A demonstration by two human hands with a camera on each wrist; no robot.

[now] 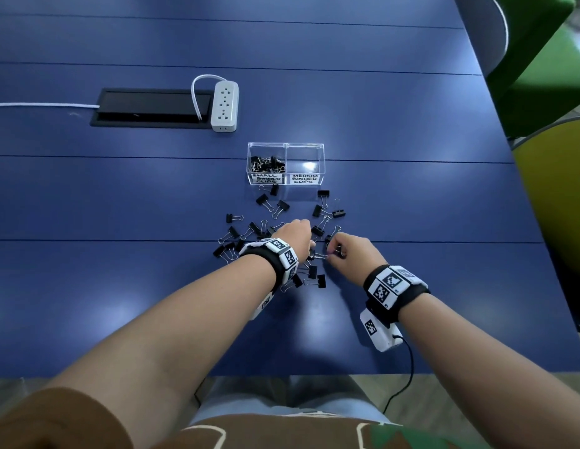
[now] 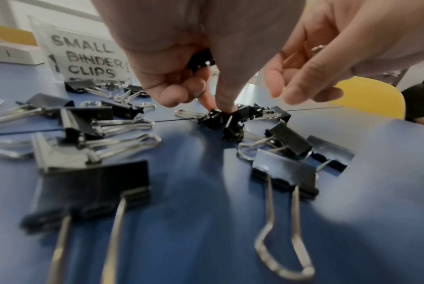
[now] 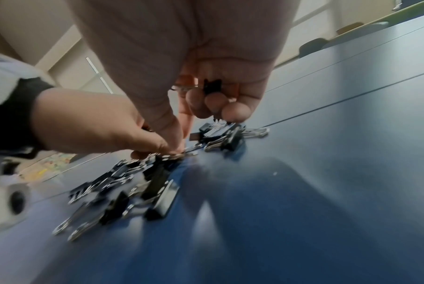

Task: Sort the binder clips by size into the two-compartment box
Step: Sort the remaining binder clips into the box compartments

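Note:
Black binder clips (image 1: 269, 202) of two sizes lie scattered on the blue table (image 1: 120, 196). The clear two-compartment box (image 1: 321, 147) stands just beyond them. Its left half, labelled SMALL BINDER CLIPS (image 1: 266, 178), holds several small clips (image 1: 267, 163); the MEDIUM half (image 1: 304, 178) shows none. My left hand (image 2: 218, 105) keeps a small clip (image 2: 201, 61) tucked under curled fingers and pinches another small clip (image 2: 213, 119) on the table. My right hand (image 3: 179, 146) holds a small clip (image 3: 212, 86) in its curled fingers, thumb and forefinger reaching down among the clips beside the left hand.
A white power strip (image 1: 224, 105) and its cable lie by a black cable hatch (image 1: 149, 106) at the back left. Green and yellow chairs (image 1: 548, 59) stand past the table's right edge. A cable (image 1: 408, 367) hangs from my right wrist over the near edge.

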